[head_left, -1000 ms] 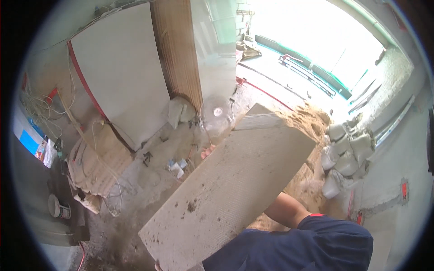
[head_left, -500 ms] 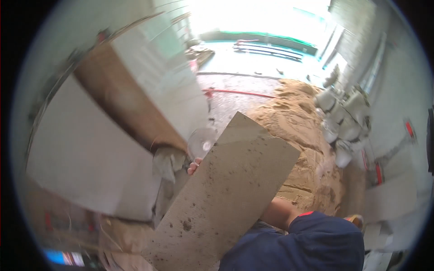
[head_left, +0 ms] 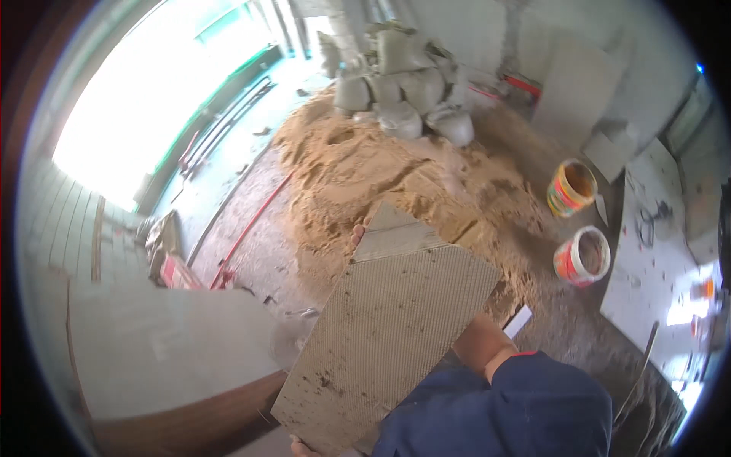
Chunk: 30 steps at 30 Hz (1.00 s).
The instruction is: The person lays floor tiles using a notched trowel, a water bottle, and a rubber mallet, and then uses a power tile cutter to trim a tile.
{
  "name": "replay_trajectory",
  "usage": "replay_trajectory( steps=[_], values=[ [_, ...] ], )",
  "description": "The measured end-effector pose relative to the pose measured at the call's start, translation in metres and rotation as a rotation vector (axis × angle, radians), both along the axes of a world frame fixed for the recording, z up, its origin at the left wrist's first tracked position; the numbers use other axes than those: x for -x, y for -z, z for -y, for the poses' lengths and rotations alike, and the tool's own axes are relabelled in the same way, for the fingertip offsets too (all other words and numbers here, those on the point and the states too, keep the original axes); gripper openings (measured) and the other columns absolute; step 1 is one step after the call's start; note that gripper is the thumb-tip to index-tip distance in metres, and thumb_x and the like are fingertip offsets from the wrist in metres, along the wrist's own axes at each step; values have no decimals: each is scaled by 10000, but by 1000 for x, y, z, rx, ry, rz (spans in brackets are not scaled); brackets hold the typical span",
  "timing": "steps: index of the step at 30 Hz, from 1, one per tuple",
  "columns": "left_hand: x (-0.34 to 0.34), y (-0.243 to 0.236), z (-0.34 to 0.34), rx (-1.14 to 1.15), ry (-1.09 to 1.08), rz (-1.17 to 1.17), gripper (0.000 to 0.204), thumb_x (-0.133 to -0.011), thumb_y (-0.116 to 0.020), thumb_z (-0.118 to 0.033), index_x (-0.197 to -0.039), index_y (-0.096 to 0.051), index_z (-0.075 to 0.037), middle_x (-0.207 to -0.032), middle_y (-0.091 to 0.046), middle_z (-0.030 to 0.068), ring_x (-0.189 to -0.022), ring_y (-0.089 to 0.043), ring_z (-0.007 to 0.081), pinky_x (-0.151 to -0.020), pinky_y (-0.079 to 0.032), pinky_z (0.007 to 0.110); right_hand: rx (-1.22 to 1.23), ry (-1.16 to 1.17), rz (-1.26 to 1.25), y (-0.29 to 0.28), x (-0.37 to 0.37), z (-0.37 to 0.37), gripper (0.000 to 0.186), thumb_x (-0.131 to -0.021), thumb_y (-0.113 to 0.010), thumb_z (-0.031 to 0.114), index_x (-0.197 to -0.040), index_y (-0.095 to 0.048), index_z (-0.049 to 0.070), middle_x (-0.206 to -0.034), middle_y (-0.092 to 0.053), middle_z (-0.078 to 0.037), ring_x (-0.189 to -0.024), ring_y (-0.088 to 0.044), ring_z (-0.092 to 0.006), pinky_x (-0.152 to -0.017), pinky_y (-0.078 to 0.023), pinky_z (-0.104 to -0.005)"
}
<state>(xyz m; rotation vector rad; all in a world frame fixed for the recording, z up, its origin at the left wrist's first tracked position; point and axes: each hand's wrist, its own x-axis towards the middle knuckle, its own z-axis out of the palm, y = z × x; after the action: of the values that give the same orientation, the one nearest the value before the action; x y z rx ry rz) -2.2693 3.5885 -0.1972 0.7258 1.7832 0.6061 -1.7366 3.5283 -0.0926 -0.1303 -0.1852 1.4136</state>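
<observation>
A long grey-beige tile with a finely ribbed face and dark specks is held slanting in front of me. Its top corner is a smoother, paler patch. My right forearm passes under the tile's right edge, and the fingertips of my right hand curl over its far left edge; the palm is hidden beneath. At the tile's near lower corner my left hand grips the edge, only partly in view.
Beyond the tile spreads a sand heap, with stacked filled sacks behind. Two buckets, a yellow one and a white-red one, stand at the right, near a white speckled board. A pale panel lies left.
My view has swung to the right, bringing the buckets and speckled board into sight. The tile stays held, and my left hand now shows at its lower corner.
</observation>
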Motion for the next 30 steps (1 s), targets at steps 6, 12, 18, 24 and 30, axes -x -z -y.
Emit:
replay_trajectory(
  steps=[6,12,18,24,30],
  values=[
    [-41,3,-98,121,352,-124,614,-894,-523,-445,-1271,-510,39,-1193,-609,195,-1087,-591,327,-932,-484,436,-88,247,-55,-4,-15,25,542,-942,-460,485,-1172,-548,2,-1195,-587,-176,-1117,-550,-314,-959,-421,-463],
    [-78,17,-192,216,742,-259,634,-906,-516,-466,-1286,-501,41,-1205,-606,192,-1104,-584,322,-944,-477,432,-205,518,-27,-28,-5,62,543,-937,-471,490,-1148,-570,0,-1178,-597,-183,-1097,-565,-318,-940,-440,-465],
    [-111,64,-291,278,1040,-355,653,-918,-508,-487,-1301,-492,42,-1216,-602,188,-1121,-578,317,-957,-469,428,-166,781,29,-59,14,86,545,-932,-481,494,-1124,-593,-3,-1161,-608,-190,-1077,-580,-321,-921,-459,-467],
    [-171,134,-431,215,1226,-392,667,-927,-504,-506,-1304,-495,44,-1217,-602,186,-1126,-574,309,-958,-463,421,573,868,-175,-60,78,139,570,-974,-439,473,-1273,-528,-4,-1293,-555,-187,-1213,-523,-313,-1043,-395,-399],
    [-248,210,-504,167,1196,-420,655,-917,-516,-513,-1249,-557,51,-1162,-617,188,-1068,-581,290,-905,-467,402,830,767,-275,47,162,150,655,-977,-405,536,-1392,-431,30,-1388,-505,-119,-1253,-494,-272,-1062,-378,-404]
  ],
)
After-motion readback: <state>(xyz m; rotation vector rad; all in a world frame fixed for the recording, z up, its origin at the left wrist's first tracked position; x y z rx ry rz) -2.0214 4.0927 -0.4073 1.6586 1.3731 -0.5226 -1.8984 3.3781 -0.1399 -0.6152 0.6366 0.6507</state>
